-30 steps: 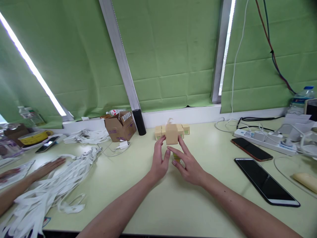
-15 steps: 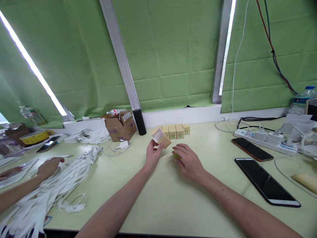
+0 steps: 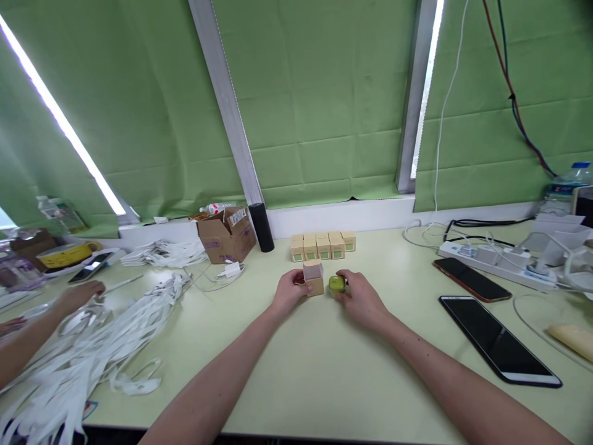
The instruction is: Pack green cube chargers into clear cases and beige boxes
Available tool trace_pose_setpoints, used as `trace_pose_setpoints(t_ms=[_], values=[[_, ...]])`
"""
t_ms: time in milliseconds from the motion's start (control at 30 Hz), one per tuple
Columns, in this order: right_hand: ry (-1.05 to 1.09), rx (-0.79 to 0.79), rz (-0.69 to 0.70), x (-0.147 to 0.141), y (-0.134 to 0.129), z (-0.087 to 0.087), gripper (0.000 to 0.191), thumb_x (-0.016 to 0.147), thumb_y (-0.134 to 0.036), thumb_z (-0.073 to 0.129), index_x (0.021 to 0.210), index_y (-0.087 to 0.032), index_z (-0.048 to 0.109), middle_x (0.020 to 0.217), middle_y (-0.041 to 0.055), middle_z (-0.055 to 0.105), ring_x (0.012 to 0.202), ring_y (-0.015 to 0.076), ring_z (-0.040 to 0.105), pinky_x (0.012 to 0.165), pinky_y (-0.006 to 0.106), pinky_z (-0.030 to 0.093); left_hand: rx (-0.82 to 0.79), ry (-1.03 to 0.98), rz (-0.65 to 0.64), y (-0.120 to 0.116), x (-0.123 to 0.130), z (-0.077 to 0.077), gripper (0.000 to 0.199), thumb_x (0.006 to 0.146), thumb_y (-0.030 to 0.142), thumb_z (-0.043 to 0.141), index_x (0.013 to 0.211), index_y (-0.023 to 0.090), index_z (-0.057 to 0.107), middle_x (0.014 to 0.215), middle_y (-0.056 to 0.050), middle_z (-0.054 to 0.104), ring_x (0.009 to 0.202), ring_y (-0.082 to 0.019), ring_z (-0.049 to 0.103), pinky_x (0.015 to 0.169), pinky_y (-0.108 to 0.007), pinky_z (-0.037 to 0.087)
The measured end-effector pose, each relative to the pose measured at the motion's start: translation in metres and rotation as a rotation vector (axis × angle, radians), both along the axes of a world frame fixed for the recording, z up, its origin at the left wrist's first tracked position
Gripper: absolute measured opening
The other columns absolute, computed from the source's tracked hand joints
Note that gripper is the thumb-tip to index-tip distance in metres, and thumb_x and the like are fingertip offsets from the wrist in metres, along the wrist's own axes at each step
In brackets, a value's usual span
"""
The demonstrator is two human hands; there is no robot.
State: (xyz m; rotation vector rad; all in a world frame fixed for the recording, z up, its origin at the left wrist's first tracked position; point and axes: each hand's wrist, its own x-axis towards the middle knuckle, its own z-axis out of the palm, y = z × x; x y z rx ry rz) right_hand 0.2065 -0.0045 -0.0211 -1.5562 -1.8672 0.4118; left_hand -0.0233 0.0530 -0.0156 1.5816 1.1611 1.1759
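Note:
My left hand point(image 3: 290, 289) grips a small tan cardboard box point(image 3: 315, 287) from its left side. The box sits low at the table surface with its flap raised. Just to its right, a small rounded yellow-green object point(image 3: 336, 283) is pinched in the fingers of my right hand point(image 3: 361, 296); its exact kind is not clear. A narrow gap separates it from the box. Behind both hands stands a row of several similar small tan boxes point(image 3: 323, 247) with green-edged labels.
At left, another person's hand point(image 3: 81, 295) is over a pile of white straps point(image 3: 115, 340). A brown carton point(image 3: 227, 238) and a black cylinder point(image 3: 261, 228) stand at the back. Two phones point(image 3: 500, 340) and a power strip point(image 3: 500, 264) lie at right.
My left hand has brought the tilted box down upright to the table. My right hand has shifted slightly right, with the yellow-green object now plainly showing. The other person's hand has moved left.

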Motion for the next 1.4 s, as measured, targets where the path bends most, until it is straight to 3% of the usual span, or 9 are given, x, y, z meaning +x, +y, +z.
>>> trace_pose_setpoints(t_ms=[133, 267, 433, 500, 700, 900, 1067, 1233, 1400], values=[[0.017, 0.000, -0.045, 0.009, 0.006, 0.000, 0.043, 0.087, -0.012, 0.064, 0.129, -0.021, 0.062, 0.118, 0.0125, 0.071, 0.114, 0.0287, 0.064, 0.085, 0.034, 0.050, 0.000, 0.037, -0.029, -0.005, 0.003, -0.004, 0.047, 0.058, 0.017, 0.080, 0.105, 0.014, 0.073, 0.100, -0.011, 0.077, 0.098, -0.029, 0.069, 0.087, -0.040, 0.053], [0.023, -0.040, -0.081, 0.013, 0.008, 0.001, 0.044, 0.087, -0.015, 0.066, 0.130, -0.020, 0.063, 0.119, 0.0126, 0.071, 0.112, 0.0282, 0.065, 0.084, 0.033, 0.050, 0.143, 0.079, 0.037, -0.013, 0.003, 0.001, 0.065, 0.063, 0.021, 0.085, 0.124, 0.024, 0.061, 0.125, -0.011, 0.069, 0.124, -0.031, 0.059, 0.103, -0.046, 0.046], [-0.013, -0.003, -0.109, 0.010, 0.005, 0.008, 0.045, 0.088, -0.021, 0.067, 0.133, -0.020, 0.061, 0.129, 0.0134, 0.069, 0.122, 0.0288, 0.062, 0.086, 0.033, 0.049, 0.434, 0.120, 0.062, -0.023, 0.005, 0.017, 0.017, 0.089, 0.036, 0.069, 0.101, 0.024, 0.068, 0.128, -0.011, 0.064, 0.130, -0.029, 0.056, 0.112, -0.047, 0.041], [-0.035, 0.023, -0.117, 0.009, 0.005, 0.011, 0.041, 0.088, -0.018, 0.065, 0.130, -0.020, 0.063, 0.129, 0.0134, 0.069, 0.123, 0.0282, 0.060, 0.087, 0.032, 0.049, 0.458, 0.135, 0.065, -0.025, 0.007, 0.019, 0.017, 0.092, 0.038, 0.066, 0.091, 0.023, 0.074, 0.131, -0.012, 0.064, 0.133, -0.030, 0.056, 0.114, -0.045, 0.041], [-0.031, 0.007, -0.084, 0.012, 0.007, 0.010, 0.028, 0.089, -0.014, 0.062, 0.116, -0.019, 0.066, 0.117, 0.0110, 0.070, 0.109, 0.0241, 0.064, 0.083, 0.030, 0.048, 0.282, 0.027, 0.023, -0.023, 0.011, 0.014, 0.030, 0.092, 0.040, 0.068, 0.111, 0.019, 0.079, 0.127, -0.014, 0.074, 0.122, -0.030, 0.066, 0.112, -0.046, 0.046], [-0.049, 0.019, -0.078, 0.016, 0.009, 0.007, 0.029, 0.087, -0.015, 0.064, 0.116, -0.021, 0.066, 0.112, 0.0118, 0.070, 0.102, 0.0251, 0.067, 0.079, 0.031, 0.049, 0.165, -0.136, -0.033, -0.025, 0.012, 0.015, 0.048, 0.083, 0.026, 0.067, 0.130, 0.018, 0.070, 0.142, -0.011, 0.067, 0.122, -0.027, 0.063, 0.110, -0.040, 0.045], [-0.007, 0.038, -0.060, 0.019, 0.010, 0.005, 0.029, 0.084, -0.014, 0.067, 0.112, -0.022, 0.065, 0.106, 0.0094, 0.073, 0.098, 0.0252, 0.069, 0.077, 0.032, 0.050, 0.091, -0.190, -0.026, -0.024, 0.012, 0.017, 0.060, 0.069, 0.019, 0.058, 0.128, 0.017, 0.073, 0.119, -0.008, 0.074, 0.113, -0.025, 0.063, 0.101, -0.034, 0.046], [0.130, 0.051, -0.105, 0.021, 0.010, 0.010, 0.020, 0.086, -0.024, 0.065, 0.106, -0.024, 0.065, 0.100, 0.0053, 0.073, 0.087, 0.0224, 0.069, 0.071, 0.032, 0.052, 0.051, -0.215, -0.038, -0.021, 0.009, 0.016, 0.067, 0.064, 0.020, 0.056, 0.129, 0.013, 0.072, 0.107, -0.008, 0.074, 0.109, -0.025, 0.063, 0.100, -0.034, 0.045], [0.430, 0.144, -0.121, 0.021, 0.007, 0.023, 0.025, 0.085, -0.037, 0.069, 0.105, -0.025, 0.063, 0.099, 0.0044, 0.073, 0.081, 0.0211, 0.068, 0.069, 0.035, 0.057, 0.032, -0.244, -0.074, -0.024, 0.011, 0.018, 0.070, 0.062, 0.018, 0.057, 0.131, 0.013, 0.072, 0.117, -0.010, 0.076, 0.118, -0.027, 0.062, 0.102, -0.036, 0.045]])
